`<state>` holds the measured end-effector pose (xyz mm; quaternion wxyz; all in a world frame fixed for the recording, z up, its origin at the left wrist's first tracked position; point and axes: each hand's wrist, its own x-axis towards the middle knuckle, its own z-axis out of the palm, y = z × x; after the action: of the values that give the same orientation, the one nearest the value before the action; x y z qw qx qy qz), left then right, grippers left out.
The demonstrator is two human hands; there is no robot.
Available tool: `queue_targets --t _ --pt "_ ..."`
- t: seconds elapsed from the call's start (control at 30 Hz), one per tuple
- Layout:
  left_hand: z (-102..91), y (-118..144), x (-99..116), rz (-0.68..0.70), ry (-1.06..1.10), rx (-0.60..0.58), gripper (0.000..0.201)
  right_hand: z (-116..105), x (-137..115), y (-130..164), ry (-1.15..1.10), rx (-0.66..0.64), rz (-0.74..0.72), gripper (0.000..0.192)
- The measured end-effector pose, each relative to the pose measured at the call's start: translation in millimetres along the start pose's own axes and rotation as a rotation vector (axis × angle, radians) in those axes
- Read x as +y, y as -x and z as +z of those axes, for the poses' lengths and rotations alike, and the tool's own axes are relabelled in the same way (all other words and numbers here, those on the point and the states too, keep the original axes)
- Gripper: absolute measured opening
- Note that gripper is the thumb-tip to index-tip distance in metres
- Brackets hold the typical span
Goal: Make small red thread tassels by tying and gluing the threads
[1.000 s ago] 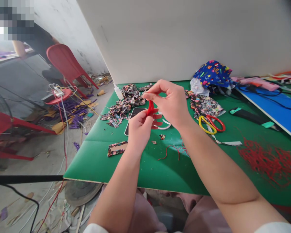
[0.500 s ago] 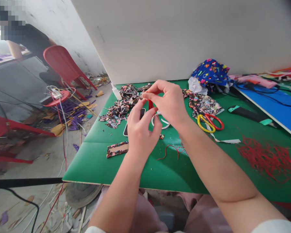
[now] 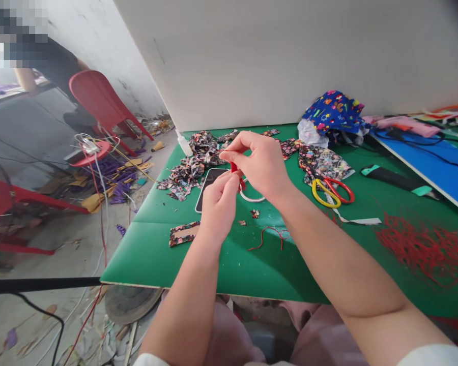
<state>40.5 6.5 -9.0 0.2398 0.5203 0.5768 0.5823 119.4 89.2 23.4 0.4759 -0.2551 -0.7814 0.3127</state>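
Red thread bundle (image 3: 234,166) hung between the two hands, above the green tabletop (image 3: 156,259), with only a short stretch of it showing. The right hand (image 3: 261,165) had its top end pinched between thumb and forefinger, its other fingers curled loosely in. The left hand (image 3: 219,201) was closed around it just below, thumb laid along the side (more red peeked out past the knuckles, though the fingers hid most of it).

Behind the left wrist and fingers lay a phone (image 3: 208,185), partly covered, and near it a white ring (image 3: 252,200), also partly hidden. Nearer the front edge, a floral-edged strip (image 3: 175,237) sat just beside the left forearm, and a loose red thread (image 3: 265,231) curled over the green between the arms.

Dark floral scraps (image 3: 187,173) were heaped on the left beside a white bottle (image 3: 184,146). To the right of the right hand, scissors (image 3: 330,192) with one yellow and one red handle rested by more floral cloth (image 3: 328,161). Farther right spread a tangle of red threads (image 3: 422,249), with a black-and-teal tool (image 3: 397,183) and a blue board (image 3: 427,162) beyond it. Bright blue printed fabric (image 3: 334,114) was bunched at the back. Off to the left, a red chair (image 3: 95,94) stood near another person (image 3: 53,58) in dark clothing.
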Motion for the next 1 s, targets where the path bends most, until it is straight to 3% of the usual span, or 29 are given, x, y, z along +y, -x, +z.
queue_targets --t 0.2,0.53,0.7,0.73,0.8,0.87,0.93,1.0 --pt "3.8 -1.8 -4.1 -0.107 0.243 -0.019 0.034 -3.6 1.9 -2.0 -0.044 0.051 0.015 0.021" --pt "4.8 -1.5 -4.1 -0.167 0.223 -0.097 0.034 -11.6 4.1 -5.5 -0.03 0.137 -0.035 0.019" --pt "3.9 -6.0 -15.9 -0.364 0.043 -0.301 0.029 -16.4 4.8 -7.6 -0.094 0.117 -0.034 0.02" --pt "2.6 -7.6 -19.1 -0.388 0.007 -0.274 0.026 -17.1 4.6 -7.9 -0.115 0.105 -0.028 0.021" --pt "-1.3 -10.9 -24.3 -0.324 0.007 0.002 0.021 -17.2 3.7 -7.8 -0.164 0.071 -0.016 0.021" --pt "-5.6 -12.9 -24.8 -0.176 0.068 0.209 0.019 -15.8 1.7 -6.9 -0.215 0.029 -0.009 0.019" --pt "-8.2 -12.6 -19.7 -0.05 0.213 0.268 0.018 -13.2 -1.2 -5.4 -0.257 -0.012 -0.013 0.017" --pt "-8.0 -10.3 -11.2 0.027 0.383 0.198 0.024 -10.3 -4.7 -3.6 -0.288 -0.052 -0.014 0.014"
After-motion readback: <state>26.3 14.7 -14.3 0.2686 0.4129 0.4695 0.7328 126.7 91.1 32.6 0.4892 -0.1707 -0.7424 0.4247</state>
